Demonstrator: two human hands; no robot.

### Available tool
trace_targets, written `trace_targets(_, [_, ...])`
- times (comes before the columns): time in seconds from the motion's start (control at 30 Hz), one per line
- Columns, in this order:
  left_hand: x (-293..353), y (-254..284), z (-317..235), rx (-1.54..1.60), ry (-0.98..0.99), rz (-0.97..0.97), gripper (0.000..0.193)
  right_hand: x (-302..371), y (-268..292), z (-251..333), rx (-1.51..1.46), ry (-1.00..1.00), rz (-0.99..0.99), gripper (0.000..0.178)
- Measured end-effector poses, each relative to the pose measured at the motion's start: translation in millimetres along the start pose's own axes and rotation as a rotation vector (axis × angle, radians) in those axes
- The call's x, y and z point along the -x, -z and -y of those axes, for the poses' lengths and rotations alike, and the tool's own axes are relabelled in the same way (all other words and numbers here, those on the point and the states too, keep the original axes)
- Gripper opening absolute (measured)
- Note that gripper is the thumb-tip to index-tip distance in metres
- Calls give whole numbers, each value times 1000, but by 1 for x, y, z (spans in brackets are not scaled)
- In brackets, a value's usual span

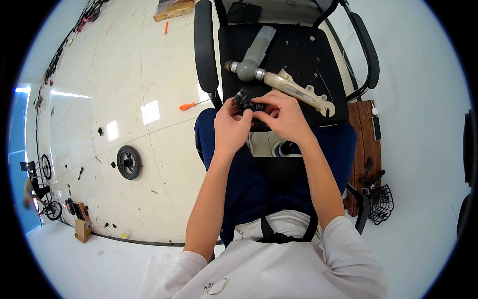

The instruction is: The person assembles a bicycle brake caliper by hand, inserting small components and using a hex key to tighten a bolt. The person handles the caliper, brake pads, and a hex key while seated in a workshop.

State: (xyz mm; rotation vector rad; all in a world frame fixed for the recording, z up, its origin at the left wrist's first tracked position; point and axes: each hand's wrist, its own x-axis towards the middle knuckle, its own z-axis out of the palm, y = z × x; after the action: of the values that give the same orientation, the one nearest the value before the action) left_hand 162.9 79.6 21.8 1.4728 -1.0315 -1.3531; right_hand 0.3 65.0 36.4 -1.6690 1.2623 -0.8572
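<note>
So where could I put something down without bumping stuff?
Bare floor lies between the black wheel, the orange screwdriver and the navy trousers. The chair seat is crowded: a grey-tan metal part and small bits lie there, and the left hand and right hand hold a black part near its front.

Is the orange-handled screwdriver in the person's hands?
No, the screwdriver lies on the pale floor; the left hand and right hand hold a small black part.
</note>
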Motion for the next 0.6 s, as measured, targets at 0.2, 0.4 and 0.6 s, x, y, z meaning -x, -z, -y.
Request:
trace_targets(0.2, [0, 1, -6, -235, -62, -82, 33, -3, -1, -1, -31, 49, -11, 27])
trace_targets(0.4, [-9, 12, -7, 161, 86, -48, 28, -10, 1, -39, -163, -191, -169, 28])
trace_targets(0.6, [-5, 13, -21, 345, 165, 86, 30, -13, -21, -100, 405, -164, -83, 31])
